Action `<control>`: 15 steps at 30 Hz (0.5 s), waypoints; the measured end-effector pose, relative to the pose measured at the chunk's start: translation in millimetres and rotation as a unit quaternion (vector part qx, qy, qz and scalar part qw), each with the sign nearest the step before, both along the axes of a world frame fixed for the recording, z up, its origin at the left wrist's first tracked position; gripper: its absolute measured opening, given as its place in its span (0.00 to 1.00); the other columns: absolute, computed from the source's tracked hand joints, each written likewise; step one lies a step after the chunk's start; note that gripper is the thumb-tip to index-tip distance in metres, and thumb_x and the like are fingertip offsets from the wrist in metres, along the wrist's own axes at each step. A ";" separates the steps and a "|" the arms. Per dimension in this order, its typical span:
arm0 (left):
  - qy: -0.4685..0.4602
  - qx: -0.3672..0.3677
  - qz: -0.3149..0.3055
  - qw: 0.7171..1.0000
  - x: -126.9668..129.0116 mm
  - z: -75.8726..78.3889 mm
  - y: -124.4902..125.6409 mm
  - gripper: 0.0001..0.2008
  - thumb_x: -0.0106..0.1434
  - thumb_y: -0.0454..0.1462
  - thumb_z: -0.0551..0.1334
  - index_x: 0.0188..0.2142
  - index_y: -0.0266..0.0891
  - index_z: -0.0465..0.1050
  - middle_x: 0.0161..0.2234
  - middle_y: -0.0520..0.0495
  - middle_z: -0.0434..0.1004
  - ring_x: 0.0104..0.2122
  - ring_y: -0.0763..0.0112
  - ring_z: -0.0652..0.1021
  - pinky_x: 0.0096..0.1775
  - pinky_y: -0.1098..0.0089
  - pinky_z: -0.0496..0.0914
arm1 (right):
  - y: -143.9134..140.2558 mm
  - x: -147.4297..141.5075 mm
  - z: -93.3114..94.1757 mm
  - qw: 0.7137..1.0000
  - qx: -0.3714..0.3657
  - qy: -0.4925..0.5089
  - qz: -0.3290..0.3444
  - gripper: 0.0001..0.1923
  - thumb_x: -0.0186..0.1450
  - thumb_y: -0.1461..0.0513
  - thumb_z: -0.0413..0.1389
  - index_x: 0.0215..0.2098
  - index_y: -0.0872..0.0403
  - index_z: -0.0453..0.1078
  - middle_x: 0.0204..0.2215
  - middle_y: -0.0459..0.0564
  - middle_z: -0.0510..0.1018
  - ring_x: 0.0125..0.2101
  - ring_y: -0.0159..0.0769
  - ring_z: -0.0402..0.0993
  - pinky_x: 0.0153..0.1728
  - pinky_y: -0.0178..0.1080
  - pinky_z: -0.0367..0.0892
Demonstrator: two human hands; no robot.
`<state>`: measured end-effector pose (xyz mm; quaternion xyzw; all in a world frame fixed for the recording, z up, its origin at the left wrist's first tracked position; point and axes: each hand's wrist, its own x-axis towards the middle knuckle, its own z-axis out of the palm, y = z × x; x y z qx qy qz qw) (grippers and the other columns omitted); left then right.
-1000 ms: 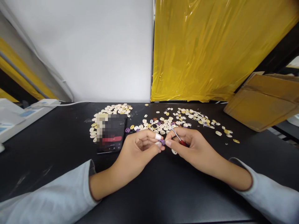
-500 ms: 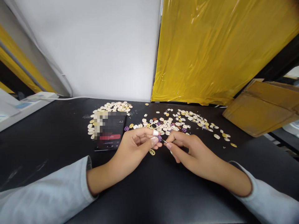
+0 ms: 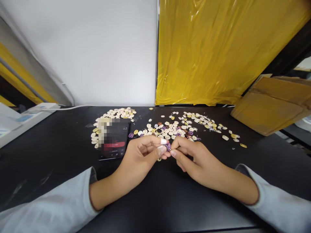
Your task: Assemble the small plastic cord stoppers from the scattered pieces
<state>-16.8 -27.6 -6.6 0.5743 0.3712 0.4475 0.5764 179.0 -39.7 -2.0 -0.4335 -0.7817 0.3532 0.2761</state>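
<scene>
Over the black table (image 3: 170, 200), left hand (image 3: 143, 155) pinches a purple piece (image 3: 167, 146) at fingertip height, steadying it, while right hand (image 3: 194, 157) closes fingers on its other side; loose pieces (image 3: 175, 127) scattered behind.

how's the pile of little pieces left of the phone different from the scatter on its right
The left pile sits packed tight behind and beside the phone, almost all cream. The right scatter spreads loose and wide across the black table, mixing cream, yellow and purple pieces. Both hold the same small oval two-hole pieces.
</scene>
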 end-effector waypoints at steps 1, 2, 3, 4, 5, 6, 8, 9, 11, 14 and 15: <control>-0.001 -0.009 -0.001 1.000 -0.2 -0.4 0.5 0.07 0.58 0.37 0.70 0.32 0.35 0.77 0.27 0.48 0.81 0.28 0.71 0.79 0.36 0.71 0.76 | 1.2 0.6 0.7 1.000 -0.003 -0.002 0.004 0.09 0.73 0.59 0.47 0.34 0.51 0.61 0.20 0.40 0.68 0.21 0.29 0.64 0.25 0.33 0.57; -0.002 -0.016 -0.003 1.000 -0.4 -1.1 1.2 0.08 0.58 0.37 0.70 0.33 0.35 0.77 0.28 0.48 0.81 0.28 0.71 0.79 0.37 0.71 0.76 | 2.7 1.3 1.5 1.000 -0.005 -0.011 0.009 0.09 0.73 0.59 0.47 0.34 0.52 0.62 0.20 0.40 0.68 0.21 0.29 0.63 0.25 0.33 0.57; 0.001 -0.017 -0.005 1.000 -0.7 -2.0 1.8 0.07 0.59 0.37 0.70 0.34 0.35 0.77 0.28 0.48 0.81 0.28 0.72 0.79 0.37 0.71 0.76 | 4.3 2.1 2.4 1.000 -0.005 -0.023 0.012 0.09 0.73 0.59 0.47 0.35 0.52 0.63 0.20 0.40 0.67 0.21 0.28 0.63 0.25 0.33 0.56; 0.007 -0.013 -0.007 1.000 -1.0 -3.0 2.2 0.07 0.59 0.37 0.69 0.34 0.35 0.77 0.28 0.48 0.81 0.29 0.72 0.79 0.37 0.72 0.75 | 5.9 2.9 3.4 0.999 -0.004 -0.036 0.012 0.09 0.73 0.59 0.48 0.35 0.52 0.64 0.20 0.40 0.67 0.21 0.28 0.62 0.24 0.33 0.56; 0.016 -0.002 -0.009 1.000 -1.2 -4.0 2.4 0.06 0.60 0.37 0.69 0.34 0.35 0.77 0.29 0.48 0.80 0.29 0.72 0.79 0.37 0.72 0.75 | 7.2 3.6 4.2 0.999 -0.002 -0.046 0.011 0.10 0.73 0.58 0.48 0.35 0.52 0.65 0.20 0.40 0.67 0.21 0.28 0.62 0.24 0.33 0.55; 0.028 0.014 -0.011 0.999 -1.4 -4.9 2.3 0.05 0.61 0.36 0.68 0.35 0.35 0.78 0.29 0.48 0.80 0.30 0.72 0.79 0.36 0.72 0.74 | 8.3 4.0 4.8 0.999 0.003 -0.051 0.009 0.11 0.73 0.56 0.48 0.35 0.52 0.66 0.20 0.40 0.67 0.21 0.28 0.62 0.24 0.33 0.55; 0.056 0.052 -0.016 0.997 -1.4 -6.0 1.3 0.04 0.63 0.36 0.66 0.36 0.36 0.78 0.30 0.48 0.81 0.31 0.71 0.79 0.37 0.72 0.74 | 9.9 4.6 5.5 0.998 0.016 -0.057 0.009 0.13 0.73 0.55 0.48 0.35 0.53 0.67 0.21 0.41 0.67 0.21 0.28 0.62 0.24 0.33 0.55; 0.070 0.069 -0.020 0.995 -1.3 -6.2 0.7 0.04 0.63 0.35 0.66 0.36 0.36 0.79 0.30 0.48 0.81 0.32 0.70 0.79 0.37 0.71 0.74 | 10.6 4.9 5.5 0.998 0.026 -0.060 0.011 0.14 0.73 0.56 0.48 0.34 0.53 0.67 0.21 0.41 0.67 0.22 0.28 0.62 0.25 0.33 0.56; 0.097 0.094 -0.023 0.991 -1.7 -5.9 0.0 0.05 0.64 0.35 0.64 0.37 0.36 0.79 0.31 0.47 0.81 0.32 0.69 0.80 0.38 0.70 0.74 | 12.4 6.4 5.2 0.996 0.045 -0.072 0.018 0.14 0.73 0.57 0.47 0.32 0.53 0.66 0.22 0.43 0.68 0.23 0.28 0.63 0.26 0.33 0.57; 0.149 0.141 -0.011 0.979 -4.8 -4.2 1.3 0.05 0.65 0.35 0.63 0.38 0.37 0.78 0.33 0.47 0.81 0.34 0.68 0.80 0.38 0.70 0.74 | 17.0 11.1 5.1 0.993 0.056 -0.103 0.015 0.14 0.72 0.58 0.49 0.30 0.54 0.66 0.23 0.44 0.70 0.24 0.29 0.64 0.27 0.33 0.56; 0.174 0.164 -0.006 0.971 -6.6 -3.5 2.3 0.05 0.65 0.35 0.63 0.38 0.37 0.78 0.33 0.48 0.81 0.34 0.68 0.80 0.38 0.70 0.73 | 18.8 13.0 5.4 0.992 0.057 -0.114 0.008 0.14 0.72 0.57 0.49 0.29 0.53 0.66 0.23 0.43 0.70 0.23 0.29 0.63 0.26 0.33 0.55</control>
